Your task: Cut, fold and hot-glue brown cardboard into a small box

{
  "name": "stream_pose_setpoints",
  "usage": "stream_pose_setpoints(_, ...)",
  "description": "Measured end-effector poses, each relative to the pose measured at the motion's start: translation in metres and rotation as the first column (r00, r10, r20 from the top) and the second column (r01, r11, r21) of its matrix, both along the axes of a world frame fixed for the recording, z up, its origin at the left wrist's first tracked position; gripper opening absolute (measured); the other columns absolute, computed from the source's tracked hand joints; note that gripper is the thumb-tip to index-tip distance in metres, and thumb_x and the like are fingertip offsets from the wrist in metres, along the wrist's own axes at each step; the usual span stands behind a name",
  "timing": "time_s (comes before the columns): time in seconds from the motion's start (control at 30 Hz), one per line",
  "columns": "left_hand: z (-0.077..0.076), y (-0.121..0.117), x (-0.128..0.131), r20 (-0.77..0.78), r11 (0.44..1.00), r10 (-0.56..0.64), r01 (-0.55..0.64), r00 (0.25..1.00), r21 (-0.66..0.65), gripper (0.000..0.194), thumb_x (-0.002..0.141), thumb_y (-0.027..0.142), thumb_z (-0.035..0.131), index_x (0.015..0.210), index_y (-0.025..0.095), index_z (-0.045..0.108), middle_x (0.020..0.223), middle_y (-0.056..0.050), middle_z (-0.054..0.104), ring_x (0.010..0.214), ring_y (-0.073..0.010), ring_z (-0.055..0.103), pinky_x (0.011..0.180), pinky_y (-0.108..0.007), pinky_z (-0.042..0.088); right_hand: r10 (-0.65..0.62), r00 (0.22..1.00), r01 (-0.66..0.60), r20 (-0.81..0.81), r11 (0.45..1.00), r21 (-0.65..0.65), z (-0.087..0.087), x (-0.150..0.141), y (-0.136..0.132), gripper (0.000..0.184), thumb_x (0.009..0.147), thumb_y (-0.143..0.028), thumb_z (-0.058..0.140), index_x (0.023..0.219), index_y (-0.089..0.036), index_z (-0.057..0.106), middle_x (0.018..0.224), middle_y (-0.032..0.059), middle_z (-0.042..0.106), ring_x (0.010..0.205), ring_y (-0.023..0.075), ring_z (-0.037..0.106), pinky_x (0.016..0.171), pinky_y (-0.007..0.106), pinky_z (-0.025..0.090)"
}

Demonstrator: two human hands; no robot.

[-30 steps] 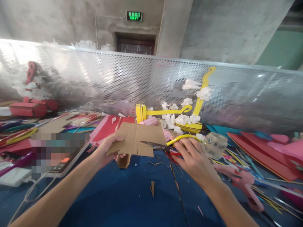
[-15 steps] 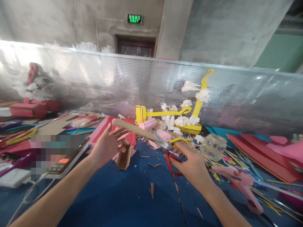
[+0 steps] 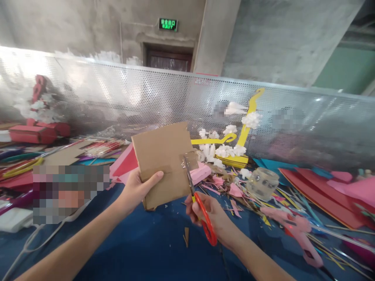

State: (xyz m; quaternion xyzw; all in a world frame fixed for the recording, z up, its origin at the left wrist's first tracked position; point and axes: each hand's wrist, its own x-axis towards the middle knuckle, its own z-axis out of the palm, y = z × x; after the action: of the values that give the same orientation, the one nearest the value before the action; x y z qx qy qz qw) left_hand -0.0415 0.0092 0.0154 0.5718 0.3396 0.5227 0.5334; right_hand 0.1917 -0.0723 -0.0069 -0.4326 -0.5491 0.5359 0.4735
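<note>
My left hand (image 3: 137, 190) grips the lower left corner of a brown cardboard piece (image 3: 164, 160), thumb on its front, holding it upright and tilted above the blue table (image 3: 140, 242). My right hand (image 3: 209, 216) is closed round the red and yellow handles of a pair of scissors (image 3: 199, 207). The blades point up and touch the cardboard's right edge. A cardboard scrap (image 3: 186, 235) lies on the table just below the hands.
A perforated metal screen (image 3: 117, 97) runs along the back. Yellow foam shapes with white tufts (image 3: 231, 146) stand before it. A clear tape roll (image 3: 262, 182), a pink glue gun (image 3: 295, 228), coloured sheets (image 3: 322, 187) and paper offcuts crowd the right; a device with a cable (image 3: 17, 218) sits left.
The cardboard went from lying flat to standing upright in my left hand. My right hand took the scissors by their handles and brought the blades up to the cardboard's right edge.
</note>
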Motion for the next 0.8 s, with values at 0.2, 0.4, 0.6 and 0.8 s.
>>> stream_pose_setpoints(0.2, 0.007, 0.0, -0.005, 0.023, 0.996, -0.01, 0.012, 1.0, -0.093, 0.053, 0.078, 0.05, 0.086, 0.114, 0.013, 0.076, 0.118, -0.016, 0.081, 0.106, -0.0333, 0.078, 0.081, -0.035, 0.067, 0.038, 0.998, -0.039, 0.056, 0.999, 0.019, -0.002, 0.0, -0.013, 0.068, 0.07, -0.083, 0.075, 0.095, -0.022, 0.058, 0.079, -0.0029, 0.047, 0.069, 0.0116, 0.041, 0.062, 0.025, 0.042)
stream_pose_setpoints(0.4, 0.006, -0.002, -0.001, 0.044, 0.984, -0.12, 0.125, 0.992, -0.126, 0.054, 0.081, 0.044, 0.086, 0.124, 0.016, 0.072, 0.122, -0.015, 0.079, 0.114, -0.0326, 0.075, 0.089, -0.037, 0.066, 0.066, 0.994, -0.074, 0.086, 0.992, 0.099, -0.008, 0.004, -0.014, 0.06, 0.085, -0.08, 0.063, 0.105, -0.024, 0.062, 0.091, 0.0017, 0.054, 0.07, 0.0131, 0.043, 0.068, 0.029, 0.045)
stream_pose_setpoints(0.6, 0.008, -0.006, 0.001, 0.058, 0.985, -0.09, 0.097, 0.994, -0.145, 0.053, 0.08, 0.043, 0.087, 0.122, 0.016, 0.072, 0.113, -0.013, 0.082, 0.115, -0.0317, 0.074, 0.089, -0.035, 0.065, 0.093, 0.996, -0.093, 0.003, 0.994, 0.052, -0.003, 0.0, -0.012, 0.051, 0.093, -0.07, 0.062, 0.102, -0.02, 0.067, 0.094, 0.0056, 0.062, 0.077, 0.0152, 0.053, 0.064, 0.027, 0.043)
stream_pose_setpoints(0.8, 0.013, -0.008, 0.001, 0.06, 0.982, -0.072, 0.082, 0.996, -0.169, 0.054, 0.076, 0.042, 0.09, 0.12, 0.017, 0.073, 0.099, -0.011, 0.084, 0.104, -0.0295, 0.077, 0.084, -0.033, 0.065, 0.105, 0.994, -0.105, 0.0, 0.993, 0.044, -0.001, -0.002, -0.006, 0.056, 0.085, -0.069, 0.073, 0.1, -0.014, 0.067, 0.085, 0.0061, 0.07, 0.059, 0.0111, 0.064, 0.051, 0.023, 0.038)
